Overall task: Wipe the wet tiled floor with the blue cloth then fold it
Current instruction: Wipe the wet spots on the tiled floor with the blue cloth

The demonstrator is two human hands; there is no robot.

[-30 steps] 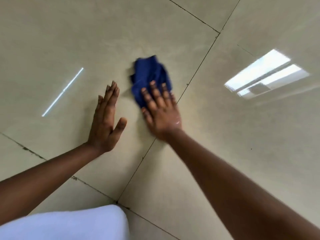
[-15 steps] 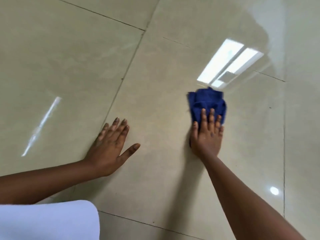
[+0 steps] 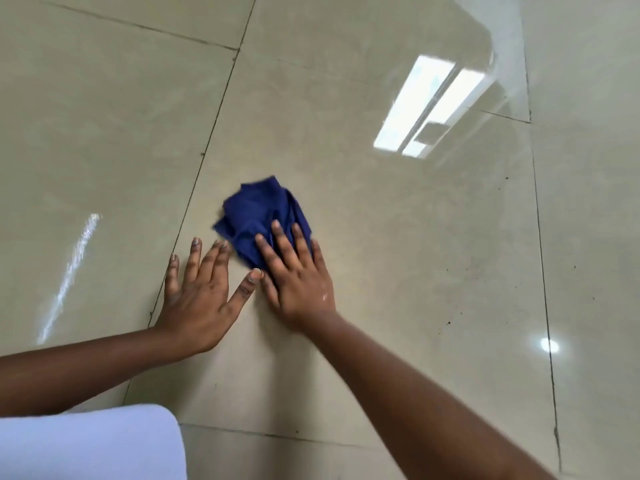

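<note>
Where hands [image 3: 249,292] meet, crumpled blue cloth [image 3: 263,216].

Bare tiled floor [image 3: 433,271] on every side of the crumpled blue cloth [image 3: 263,216]: ahead, to the right as far as the frame edge, to the left past the grout line. Only obstacles low in the middle: left hand [image 3: 201,292] flat on the tiles just beside the cloth, right hand [image 3: 298,282] pressing on its near edge, thumbs almost touching, no passage between. White fabric [image 3: 90,441] at bottom left
</note>
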